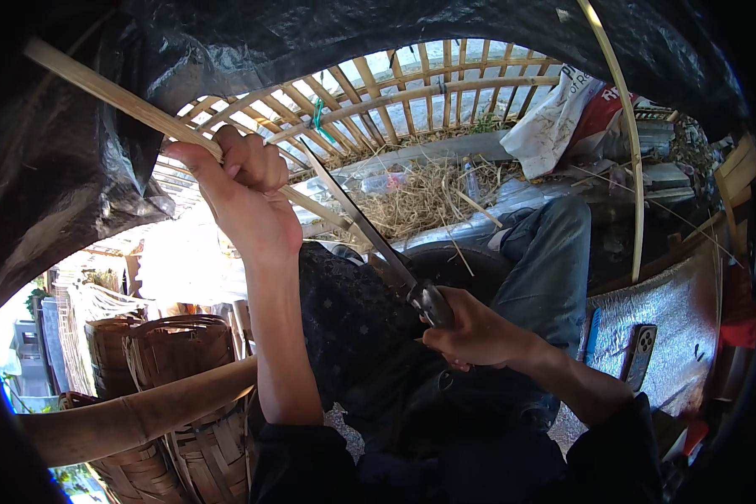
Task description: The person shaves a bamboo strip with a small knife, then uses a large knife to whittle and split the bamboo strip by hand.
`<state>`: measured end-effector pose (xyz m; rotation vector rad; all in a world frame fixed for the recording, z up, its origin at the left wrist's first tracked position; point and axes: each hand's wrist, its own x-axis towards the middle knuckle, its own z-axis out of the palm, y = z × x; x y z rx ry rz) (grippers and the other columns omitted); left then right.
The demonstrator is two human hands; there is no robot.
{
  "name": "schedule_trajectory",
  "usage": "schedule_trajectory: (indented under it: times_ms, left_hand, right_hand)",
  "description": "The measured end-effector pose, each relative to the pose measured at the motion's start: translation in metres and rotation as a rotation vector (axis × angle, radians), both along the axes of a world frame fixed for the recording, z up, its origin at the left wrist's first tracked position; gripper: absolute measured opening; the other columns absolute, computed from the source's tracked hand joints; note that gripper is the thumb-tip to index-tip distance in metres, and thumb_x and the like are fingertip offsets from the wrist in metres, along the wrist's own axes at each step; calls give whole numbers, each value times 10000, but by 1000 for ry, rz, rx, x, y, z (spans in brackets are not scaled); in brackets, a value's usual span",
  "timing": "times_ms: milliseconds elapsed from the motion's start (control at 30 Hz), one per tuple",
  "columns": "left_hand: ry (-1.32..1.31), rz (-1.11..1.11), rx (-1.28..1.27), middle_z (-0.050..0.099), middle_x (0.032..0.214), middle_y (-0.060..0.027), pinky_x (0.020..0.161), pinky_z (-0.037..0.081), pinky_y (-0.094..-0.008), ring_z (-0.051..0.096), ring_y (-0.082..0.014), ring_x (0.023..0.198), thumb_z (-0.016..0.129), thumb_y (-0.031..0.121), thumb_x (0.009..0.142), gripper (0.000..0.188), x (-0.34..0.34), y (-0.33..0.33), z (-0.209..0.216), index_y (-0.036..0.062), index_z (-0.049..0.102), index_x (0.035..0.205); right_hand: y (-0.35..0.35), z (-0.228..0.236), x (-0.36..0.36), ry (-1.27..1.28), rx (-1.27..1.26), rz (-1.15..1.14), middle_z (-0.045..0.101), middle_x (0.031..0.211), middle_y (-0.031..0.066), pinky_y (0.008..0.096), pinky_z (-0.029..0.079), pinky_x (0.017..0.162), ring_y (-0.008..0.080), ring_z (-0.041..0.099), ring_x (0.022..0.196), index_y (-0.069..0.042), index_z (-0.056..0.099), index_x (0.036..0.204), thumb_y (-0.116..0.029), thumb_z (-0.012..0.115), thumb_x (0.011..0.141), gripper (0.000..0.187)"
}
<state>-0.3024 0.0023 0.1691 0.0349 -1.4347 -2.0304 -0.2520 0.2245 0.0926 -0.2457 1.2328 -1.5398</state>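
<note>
L hand [252, 181] wrapped round bamboo strip [126, 99], prob. to steady it; R hand [470, 330] clenched on knife [371, 228], blade slanting across strip, contact unclear.

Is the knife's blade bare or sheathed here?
Bare: the knife shows uncovered from its handle to its tip, and the right hand is closed around the handle.
</note>
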Motion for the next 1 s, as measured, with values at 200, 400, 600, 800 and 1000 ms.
schedule_trajectory:
  times_ms: [200, 400, 600, 800, 1000]
  left_hand:
    - [27, 11, -26, 121, 549, 47, 470, 115, -266, 95, -79, 502, 342, 584, 908, 531, -2, -6, 1, 145, 238, 627]
    - [15, -4, -13, 131, 543, 46, 474, 116, -267, 106, -79, 502, 332, 585, 911, 534, 2, -2, -3, 144, 235, 625]
    - [0, 19, -30, 125, 542, 41, 474, 113, -266, 101, -81, 505, 340, 586, 912, 540, -2, 0, 1, 144, 234, 621]
    - [-39, 36, -40, 128, 544, 55, 465, 93, -262, 88, -77, 505, 339, 658, 877, 584, -3, 6, 1, 155, 215, 608]
    - [-2, -2, -25, 125, 547, 43, 480, 118, -270, 103, -81, 506, 339, 589, 909, 541, 1, -3, 1, 140, 230, 629]
  right_hand:
    - [0, 32, -11, 188, 3, -54, 446, 515, 21, 257, 377, 354, 94, 460, 385, 16, 423, 889, -57, 532, 806, 155]
    - [1, -15, -2, 11, 15, 57, 458, 538, 17, 260, 388, 361, 97, 470, 394, 17, 435, 905, -78, 538, 809, 170]
    - [2, 25, -10, 209, 57, -21, 450, 514, 17, 253, 381, 353, 92, 464, 384, 37, 444, 991, -68, 526, 810, 224]
    - [4, -19, -6, 46, 62, 73, 459, 526, 15, 256, 387, 361, 96, 461, 380, 60, 418, 1144, -67, 522, 804, 377]
    - [2, 20, -15, 245, 75, -24, 463, 518, 15, 257, 385, 355, 87, 456, 377, 49, 423, 1080, -51, 519, 802, 311]
